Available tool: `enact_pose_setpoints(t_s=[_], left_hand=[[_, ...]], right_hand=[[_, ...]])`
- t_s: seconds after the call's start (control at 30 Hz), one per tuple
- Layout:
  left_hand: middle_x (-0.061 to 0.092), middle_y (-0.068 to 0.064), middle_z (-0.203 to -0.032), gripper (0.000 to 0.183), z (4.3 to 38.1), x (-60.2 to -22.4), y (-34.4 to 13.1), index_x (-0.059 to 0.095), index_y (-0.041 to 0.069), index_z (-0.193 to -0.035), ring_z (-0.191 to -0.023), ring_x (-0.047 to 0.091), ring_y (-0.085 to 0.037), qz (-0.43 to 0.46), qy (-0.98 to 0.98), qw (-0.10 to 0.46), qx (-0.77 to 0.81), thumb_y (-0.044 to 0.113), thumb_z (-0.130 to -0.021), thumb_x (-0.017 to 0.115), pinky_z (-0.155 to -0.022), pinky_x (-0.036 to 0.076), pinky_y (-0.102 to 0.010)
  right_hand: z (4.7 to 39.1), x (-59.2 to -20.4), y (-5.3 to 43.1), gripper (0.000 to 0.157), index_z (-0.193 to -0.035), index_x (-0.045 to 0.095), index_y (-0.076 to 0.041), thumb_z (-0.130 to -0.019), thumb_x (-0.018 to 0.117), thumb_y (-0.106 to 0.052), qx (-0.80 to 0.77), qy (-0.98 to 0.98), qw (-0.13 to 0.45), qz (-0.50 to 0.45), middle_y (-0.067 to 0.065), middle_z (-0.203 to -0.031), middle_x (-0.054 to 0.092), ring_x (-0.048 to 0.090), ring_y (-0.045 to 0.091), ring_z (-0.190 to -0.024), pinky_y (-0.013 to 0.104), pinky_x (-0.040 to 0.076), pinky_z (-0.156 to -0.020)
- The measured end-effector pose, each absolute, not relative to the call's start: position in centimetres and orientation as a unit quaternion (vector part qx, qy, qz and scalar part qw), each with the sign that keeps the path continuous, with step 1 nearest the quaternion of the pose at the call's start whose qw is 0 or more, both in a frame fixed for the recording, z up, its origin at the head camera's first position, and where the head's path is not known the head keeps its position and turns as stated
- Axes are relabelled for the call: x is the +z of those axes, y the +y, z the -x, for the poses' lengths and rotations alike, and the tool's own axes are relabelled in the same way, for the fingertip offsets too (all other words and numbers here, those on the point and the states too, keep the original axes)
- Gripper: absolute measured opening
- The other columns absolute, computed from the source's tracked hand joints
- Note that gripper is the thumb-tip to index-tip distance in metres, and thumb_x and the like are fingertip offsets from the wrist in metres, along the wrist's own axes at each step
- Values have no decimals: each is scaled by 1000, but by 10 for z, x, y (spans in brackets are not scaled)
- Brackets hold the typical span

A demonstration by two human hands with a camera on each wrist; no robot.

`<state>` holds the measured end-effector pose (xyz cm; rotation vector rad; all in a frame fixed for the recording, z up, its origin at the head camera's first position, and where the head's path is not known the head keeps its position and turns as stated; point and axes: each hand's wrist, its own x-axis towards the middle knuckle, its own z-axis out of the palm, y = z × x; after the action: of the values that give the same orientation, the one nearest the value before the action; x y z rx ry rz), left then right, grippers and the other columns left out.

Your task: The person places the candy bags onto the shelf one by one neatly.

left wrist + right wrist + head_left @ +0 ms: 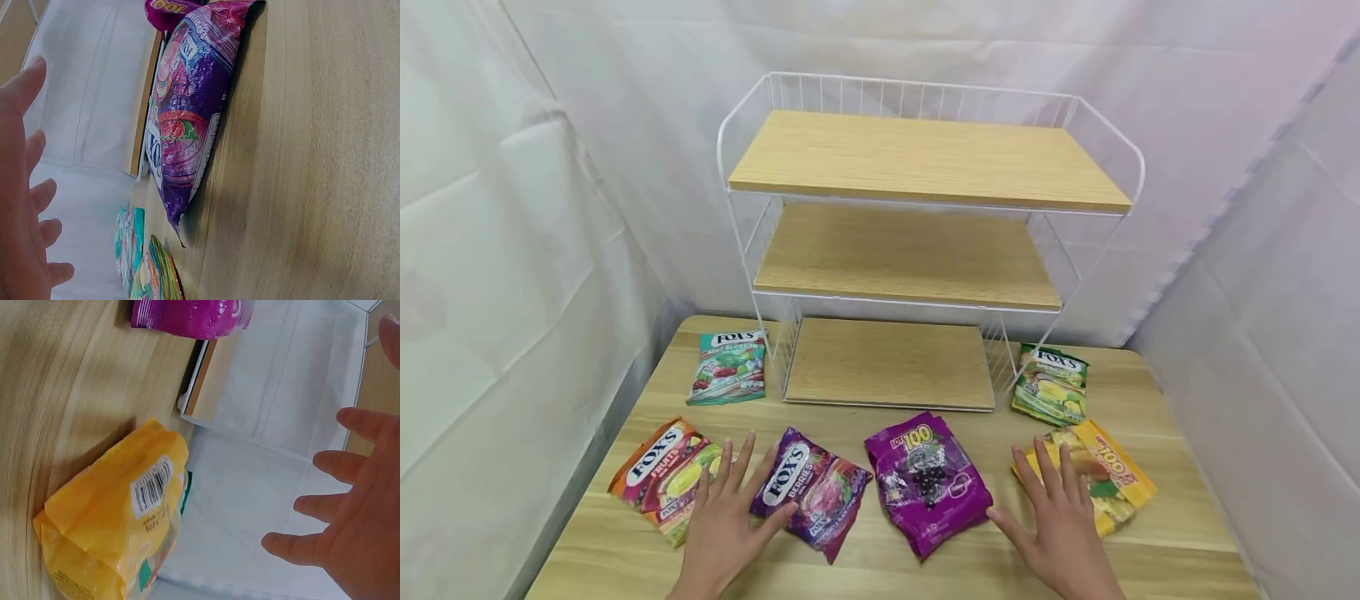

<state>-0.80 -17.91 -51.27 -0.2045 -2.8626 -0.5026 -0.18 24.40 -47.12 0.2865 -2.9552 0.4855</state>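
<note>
My left hand [724, 521], fingers spread and holding nothing, hovers between an orange Fox's Fruits candy bag [670, 475] and a purple Fox's Berries candy bag [814, 492]. In the left wrist view the berries bag [190, 106] lies on the table, apart from the fingers. My right hand [1056, 529] is likewise spread with nothing in it, over the near left side of a yellow Lot 100 candy bag [1105, 467]. The right wrist view has that yellow bag [119, 512] below the hand. A magenta Lot 100 grape candy bag [928, 483] lies between both hands.
A white wire rack with three wooden shelves [928, 158] stands at the back of the table [1180, 508]. Left of it lies a teal Fox's bag [728, 367]; right of it, a green Fox's bag [1051, 385]. White cloth walls [512, 275] enclose the sides and back.
</note>
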Motion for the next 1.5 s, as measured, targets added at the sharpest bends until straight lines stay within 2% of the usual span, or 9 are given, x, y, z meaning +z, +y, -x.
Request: enact_pose_setpoints(t_s=[0.13,0.37,0.53,0.67,0.83,1.07,1.2,1.4,1.5], left_hand=[[31,-14,-152,82,8,-515,-174,41,24,-147,-141,19,-40,77,-974,121,-175,64,-79,63,-103,21,-70],[30,-13,-153,87,6,-521,-156,29,26,-152,-137,28,-42,84,-959,141,-229,53,-79,69,-100,31,-66],[27,-14,-154,85,3,-525,-134,28,16,-152,-133,31,-46,85,-937,137,-311,37,-82,72,-90,41,-66],[24,-12,-155,83,0,-523,-119,24,20,-153,-131,35,-46,65,-922,110,-367,29,-84,71,-79,46,-68],[19,-6,-158,79,-3,-520,-105,21,27,-154,-132,34,-45,47,-897,58,-435,28,-89,66,-83,40,-73],[23,-16,-155,80,-6,-524,-93,15,26,-155,-135,27,-47,47,-861,13,-507,24,-91,64,-96,28,-72],[26,-19,-153,77,-8,-527,-87,13,20,-155,-134,30,-46,44,-835,-11,-549,19,-94,60,-101,29,-67],[23,-17,-154,65,-10,-535,-79,19,0,-151,-135,29,-33,67,-784,-20,-617,8,-97,54,-108,30,-33],[22,-20,-153,62,-11,-538,-76,21,-1,-150,-134,30,-37,74,-770,-22,-634,7,-97,52,-107,32,-35]], right_hand=[[5,-474,244,82,-151,31,-17,-86,65,-52,167,-978,69,-102,18,-155,20,1,38,-143,65,4,-110],[9,-478,238,82,-154,22,-21,-89,62,-50,221,-969,17,-105,17,-154,25,25,44,-137,67,32,-98],[8,-479,234,79,-153,22,-24,-90,62,-48,242,-965,-26,-99,11,-155,25,24,40,-138,67,34,-97],[8,-480,231,76,-153,26,-20,-91,58,-51,255,-961,-50,-93,9,-156,24,22,38,-139,67,32,-98],[12,-483,228,72,-151,29,-16,-93,54,-50,266,-959,-58,-86,10,-154,27,24,37,-139,63,32,-102],[18,-492,229,68,-151,29,-20,-94,58,-43,297,-949,-52,-90,12,-152,31,30,38,-136,63,32,-101],[21,-496,228,67,-151,28,-24,-94,58,-42,319,-941,-63,-91,10,-152,32,32,38,-136,63,32,-102],[24,-501,228,66,-151,30,-24,-94,57,-43,327,-939,-52,-94,10,-151,35,38,38,-132,61,34,-101],[27,-506,229,64,-151,31,-23,-95,55,-44,334,-937,-37,-95,11,-148,38,43,39,-128,61,36,-99]])
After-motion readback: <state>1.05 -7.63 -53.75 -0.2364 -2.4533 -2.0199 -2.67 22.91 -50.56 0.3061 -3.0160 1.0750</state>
